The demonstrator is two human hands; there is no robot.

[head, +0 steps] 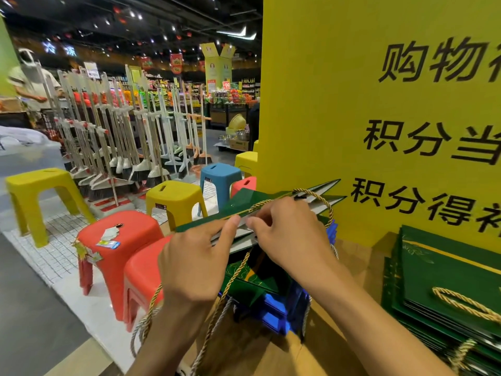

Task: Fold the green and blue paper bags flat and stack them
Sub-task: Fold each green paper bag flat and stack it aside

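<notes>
- blue bags [273, 308], low centre, mostly hidden under the green bag [244, 199]
- yellow sign [379, 104], upper right, reads "购物", "积分当", "积分得", cut off at the edge
- left hand [195, 264] and right hand [287, 234] both pinch the green bag's upper edge at centre

A shop: broom racks [130, 131], plastic stools [173, 196], stocked shelves [230, 96].

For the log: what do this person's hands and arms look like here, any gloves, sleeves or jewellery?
The left hand and right hand are both bare, with no gloves and no rings showing. The left forearm and right forearm are bare down to the frame's edge, with no sleeve, watch or band in view.
</notes>
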